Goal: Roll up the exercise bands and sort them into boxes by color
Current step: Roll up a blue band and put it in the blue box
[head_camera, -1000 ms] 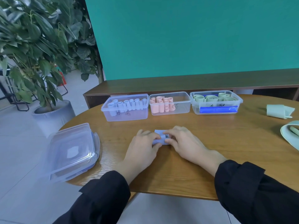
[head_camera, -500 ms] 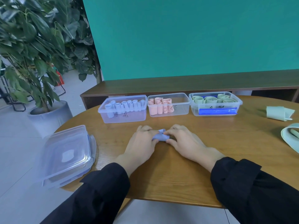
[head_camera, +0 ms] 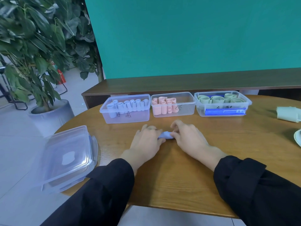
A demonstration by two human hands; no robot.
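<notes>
Mid-surface, toward its near edge, the left hand (head_camera: 146, 141) and right hand (head_camera: 187, 137) pinch a blue band (head_camera: 165, 135) between curled fingers, both grips holding it. Three boxes (head_camera: 125, 117) line the far edge.

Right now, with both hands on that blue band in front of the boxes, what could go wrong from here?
1. The blue band is small and pinched between the left hand and right hand; letting go with either could let it unroll.
2. The blue box already looks crowded with rolls, so pushing one in may dislodge others.
3. The stacked lids overhang the table edge; the left sleeve might knock them off.
</notes>
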